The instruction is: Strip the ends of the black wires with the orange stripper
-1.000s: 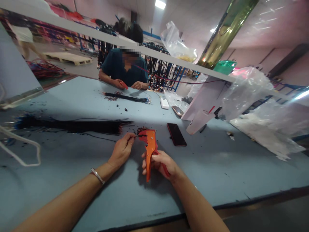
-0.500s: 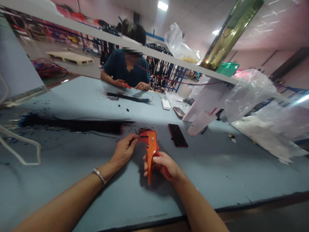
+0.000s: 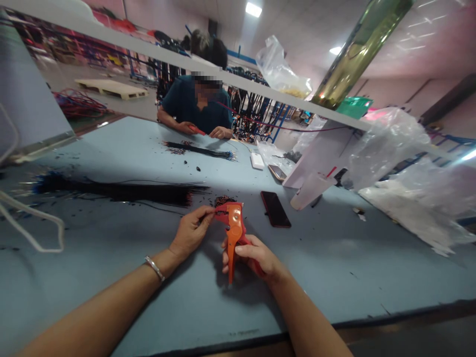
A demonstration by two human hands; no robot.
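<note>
Pliers (image 3: 235, 231), orange and red, are held by the right hand (image 3: 256, 256), its fingers wrapped round the handles. Just left of it, the left hand (image 3: 191, 232) pinches a thin dark wire (image 3: 222, 213) at the mouth of the pliers (too small to tell whether the jaws bite it). Ahead and left of the left hand, a bundle of black wires (image 3: 141, 192) lies on the worktop (image 3: 334, 267); a dark phone (image 3: 275, 209) lies ahead and right of the right hand.
</note>
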